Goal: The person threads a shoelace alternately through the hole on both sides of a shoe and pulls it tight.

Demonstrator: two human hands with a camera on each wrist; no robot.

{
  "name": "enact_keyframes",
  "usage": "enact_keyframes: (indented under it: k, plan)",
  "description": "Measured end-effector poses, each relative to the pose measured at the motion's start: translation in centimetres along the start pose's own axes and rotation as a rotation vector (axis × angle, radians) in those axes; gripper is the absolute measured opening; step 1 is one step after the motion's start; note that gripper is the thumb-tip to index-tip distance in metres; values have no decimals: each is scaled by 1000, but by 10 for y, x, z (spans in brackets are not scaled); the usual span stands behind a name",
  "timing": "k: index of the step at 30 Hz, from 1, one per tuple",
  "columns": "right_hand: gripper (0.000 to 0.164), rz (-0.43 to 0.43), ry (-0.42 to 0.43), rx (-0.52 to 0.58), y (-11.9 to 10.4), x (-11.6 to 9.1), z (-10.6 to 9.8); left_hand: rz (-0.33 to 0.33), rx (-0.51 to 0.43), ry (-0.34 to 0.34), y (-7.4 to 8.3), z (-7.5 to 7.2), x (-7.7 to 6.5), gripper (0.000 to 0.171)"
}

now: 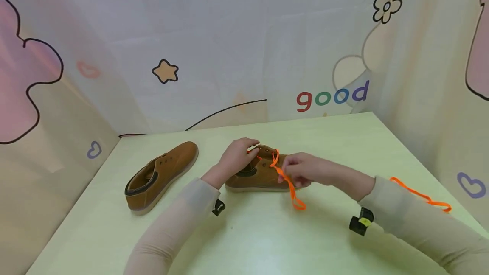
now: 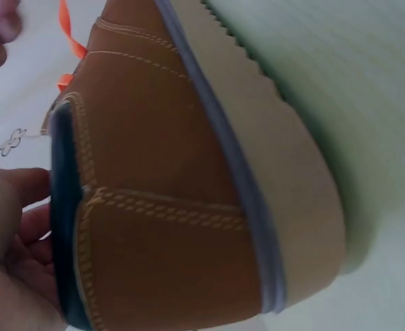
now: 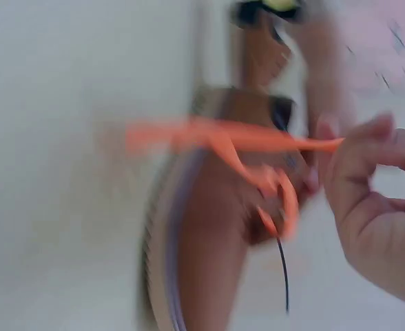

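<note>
A brown shoe (image 1: 263, 178) with a pale sole lies on the table, toe to the right. An orange shoelace (image 1: 292, 191) runs through some of its eyelets, with a loop over the front. My right hand (image 1: 303, 168) pinches the lace between thumb and finger, and a looped length dangles below. In the right wrist view the lace (image 3: 251, 138) looks taut near the fingertips. At the shoe's opening is my left hand (image 1: 237, 155), thumb and fingers apart. The left wrist view shows the left hand (image 2: 16, 248) beside the dark collar (image 2: 66, 227); some fingers are hidden behind it.
A second brown shoe (image 1: 176, 165), its eyelets bare, lies to the left on the pale green table (image 1: 244, 237). Another orange lace (image 1: 418, 193) rests at the right, partly behind the right sleeve. A printed curtain (image 1: 229, 54) hangs behind the table.
</note>
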State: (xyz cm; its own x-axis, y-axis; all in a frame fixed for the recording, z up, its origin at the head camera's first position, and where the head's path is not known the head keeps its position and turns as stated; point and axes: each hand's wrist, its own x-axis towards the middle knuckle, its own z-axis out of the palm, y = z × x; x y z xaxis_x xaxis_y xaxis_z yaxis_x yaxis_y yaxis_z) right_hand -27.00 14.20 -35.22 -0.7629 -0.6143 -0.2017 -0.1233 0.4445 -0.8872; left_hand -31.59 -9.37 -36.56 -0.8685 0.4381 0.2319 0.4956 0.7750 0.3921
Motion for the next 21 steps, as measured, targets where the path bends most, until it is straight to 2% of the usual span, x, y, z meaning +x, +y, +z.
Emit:
enact_keyframes:
  k: [1,3,5,6,10,15,19,21]
  plan:
    - [14,40,2,93,-1,-3,-10,-4,-1,7,-1,2,0,32]
    - [16,63,21,183,-4,-5,-29,-10,-8,21,-3,6,1,30]
    - [17,61,65,198,-6,-4,-44,-18,-19,42,-4,8,2,27]
    - [19,54,90,170,-7,-3,-50,-19,-21,54,-5,9,3,26]
    - [24,43,197,-27,-10,8,-65,-30,-26,81,-5,11,5,24]
    - [25,20,298,-296,-9,34,-66,-47,-22,96,-5,11,7,22]
    - [21,-52,326,-538,-4,57,-57,-58,-18,116,-5,12,7,20]
    - [20,-102,313,-617,0,66,-51,-64,-22,118,-4,13,7,20]
